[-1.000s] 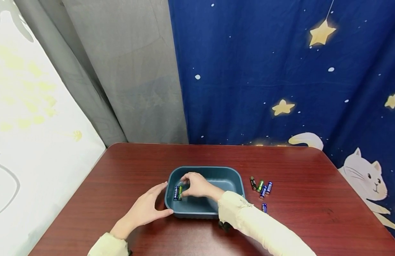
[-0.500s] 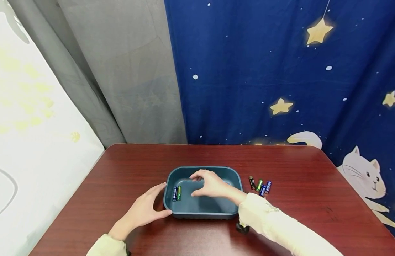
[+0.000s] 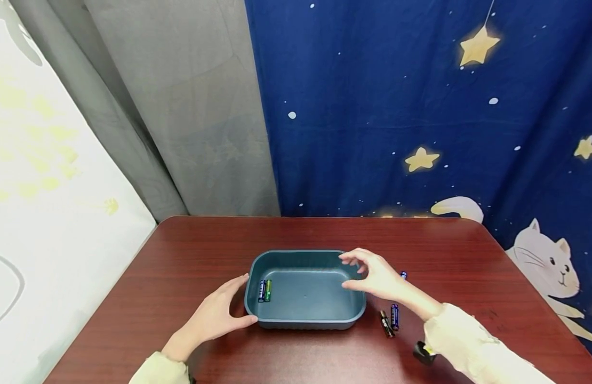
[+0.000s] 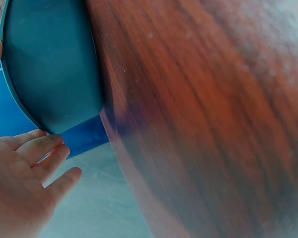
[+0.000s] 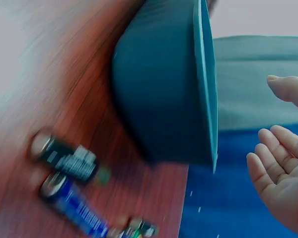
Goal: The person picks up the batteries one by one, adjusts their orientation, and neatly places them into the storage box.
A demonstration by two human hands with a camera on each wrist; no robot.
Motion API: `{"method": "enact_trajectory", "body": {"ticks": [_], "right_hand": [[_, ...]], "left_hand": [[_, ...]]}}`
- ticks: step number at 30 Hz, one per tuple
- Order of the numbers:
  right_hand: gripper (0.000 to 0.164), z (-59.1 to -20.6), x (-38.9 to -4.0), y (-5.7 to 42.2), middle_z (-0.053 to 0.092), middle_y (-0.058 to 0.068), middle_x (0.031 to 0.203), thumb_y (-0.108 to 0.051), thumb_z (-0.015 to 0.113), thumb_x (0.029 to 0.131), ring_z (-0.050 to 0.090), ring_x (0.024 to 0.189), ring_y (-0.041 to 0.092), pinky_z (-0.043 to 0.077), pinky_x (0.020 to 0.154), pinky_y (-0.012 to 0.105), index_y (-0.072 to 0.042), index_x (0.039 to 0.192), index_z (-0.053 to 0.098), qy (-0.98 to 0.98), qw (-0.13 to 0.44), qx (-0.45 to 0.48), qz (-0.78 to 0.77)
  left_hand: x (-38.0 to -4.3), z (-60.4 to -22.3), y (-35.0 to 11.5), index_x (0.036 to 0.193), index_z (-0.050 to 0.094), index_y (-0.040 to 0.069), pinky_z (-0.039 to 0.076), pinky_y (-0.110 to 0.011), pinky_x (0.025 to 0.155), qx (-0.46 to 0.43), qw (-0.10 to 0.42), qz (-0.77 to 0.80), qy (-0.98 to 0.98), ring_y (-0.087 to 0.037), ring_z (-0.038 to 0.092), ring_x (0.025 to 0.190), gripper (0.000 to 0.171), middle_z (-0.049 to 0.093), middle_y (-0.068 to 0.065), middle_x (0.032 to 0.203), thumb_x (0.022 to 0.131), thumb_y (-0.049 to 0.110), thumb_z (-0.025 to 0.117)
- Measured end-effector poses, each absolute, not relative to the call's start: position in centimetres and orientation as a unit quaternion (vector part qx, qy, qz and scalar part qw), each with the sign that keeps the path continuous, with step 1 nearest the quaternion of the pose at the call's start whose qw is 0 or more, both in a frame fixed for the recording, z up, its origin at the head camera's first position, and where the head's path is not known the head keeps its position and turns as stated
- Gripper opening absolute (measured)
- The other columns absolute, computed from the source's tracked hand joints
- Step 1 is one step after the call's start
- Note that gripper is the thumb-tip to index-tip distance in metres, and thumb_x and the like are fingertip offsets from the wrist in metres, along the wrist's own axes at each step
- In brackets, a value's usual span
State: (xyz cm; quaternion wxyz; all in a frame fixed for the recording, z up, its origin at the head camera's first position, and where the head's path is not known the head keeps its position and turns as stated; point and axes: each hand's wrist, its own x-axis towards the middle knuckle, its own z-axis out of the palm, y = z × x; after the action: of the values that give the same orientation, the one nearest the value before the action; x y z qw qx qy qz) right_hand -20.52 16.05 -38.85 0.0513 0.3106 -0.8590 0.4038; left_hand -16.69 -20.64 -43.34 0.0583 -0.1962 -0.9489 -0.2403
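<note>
A dark teal rectangular bin (image 3: 305, 323) stands on the table. Inside, by its left wall, a blue battery (image 3: 262, 291) and a green battery (image 3: 269, 291) lie side by side. My left hand (image 3: 216, 314) rests at the bin's left end, thumb and fingers spread, touching the rim. Over the bin's right rim hovers my right hand (image 3: 380, 277), fingers apart, holding nothing. Right of the bin on the table lie a black battery (image 5: 72, 161) and a blue battery (image 5: 82, 206). More batteries (image 5: 139, 228) show blurred at the bottom of the right wrist view.
The brown wooden table (image 3: 205, 245) extends around the bin. Behind it hang a grey curtain (image 3: 200, 117) and a blue starry curtain (image 3: 353, 117). One blue battery (image 3: 404, 275) peeks out behind the right hand, which hides the table there.
My right hand has moved from beside the two batteries in the bin rightward to its right rim. Its arm uncovers batteries near the front and covers others farther back. The left hand stays put.
</note>
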Motion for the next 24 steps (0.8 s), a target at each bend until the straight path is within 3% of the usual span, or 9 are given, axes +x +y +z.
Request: {"method": "enact_trajectory", "body": {"ticks": [8, 12, 19, 24], "right_hand": [[0.040, -41.3, -18.8, 21.9, 0.061, 0.003, 0.089, -0.019, 0.077, 0.070, 0.053, 0.075, 0.012, 0.047, 0.062, 0.026, -0.006, 0.105, 0.062, -0.885, 0.115, 0.268, 0.364], [0.042, -43.2, -17.4, 24.2, 0.059, 0.003, 0.087, -0.022, 0.079, 0.068, 0.054, 0.075, 0.015, 0.047, 0.059, 0.024, -0.004, 0.102, 0.062, -0.898, 0.117, 0.262, 0.333], [0.042, -45.2, -15.8, 25.8, 0.056, -0.005, 0.088, -0.030, 0.081, 0.064, 0.050, 0.078, 0.010, 0.045, 0.062, 0.025, -0.010, 0.096, 0.062, -0.909, 0.119, 0.276, 0.291], [0.045, -46.6, -15.3, 25.8, 0.054, -0.010, 0.086, -0.032, 0.083, 0.058, 0.048, 0.078, 0.008, 0.042, 0.066, 0.022, -0.013, 0.094, 0.062, -0.913, 0.149, 0.282, 0.255]], "left_hand": [[-16.6, -43.3, -20.6, 0.136, 0.042, 0.011, 0.042, -0.046, 0.091, -0.192, 0.051, -0.237, -0.951, -0.023, 0.044, 0.122, 0.085, 0.045, -0.004, 0.135, 0.069, 0.054, 0.070], [-16.6, -43.3, -20.5, 0.136, 0.043, 0.010, 0.043, -0.046, 0.091, -0.193, 0.053, -0.238, -0.950, -0.023, 0.044, 0.121, 0.084, 0.045, -0.005, 0.135, 0.069, 0.053, 0.071], [-16.6, -43.3, -20.5, 0.135, 0.043, 0.010, 0.042, -0.046, 0.091, -0.194, 0.057, -0.237, -0.950, -0.023, 0.044, 0.121, 0.084, 0.045, -0.005, 0.135, 0.069, 0.053, 0.071], [-16.6, -43.3, -20.5, 0.136, 0.042, 0.010, 0.042, -0.047, 0.091, -0.196, 0.054, -0.241, -0.949, -0.024, 0.044, 0.121, 0.084, 0.045, -0.005, 0.135, 0.069, 0.053, 0.071]]}}
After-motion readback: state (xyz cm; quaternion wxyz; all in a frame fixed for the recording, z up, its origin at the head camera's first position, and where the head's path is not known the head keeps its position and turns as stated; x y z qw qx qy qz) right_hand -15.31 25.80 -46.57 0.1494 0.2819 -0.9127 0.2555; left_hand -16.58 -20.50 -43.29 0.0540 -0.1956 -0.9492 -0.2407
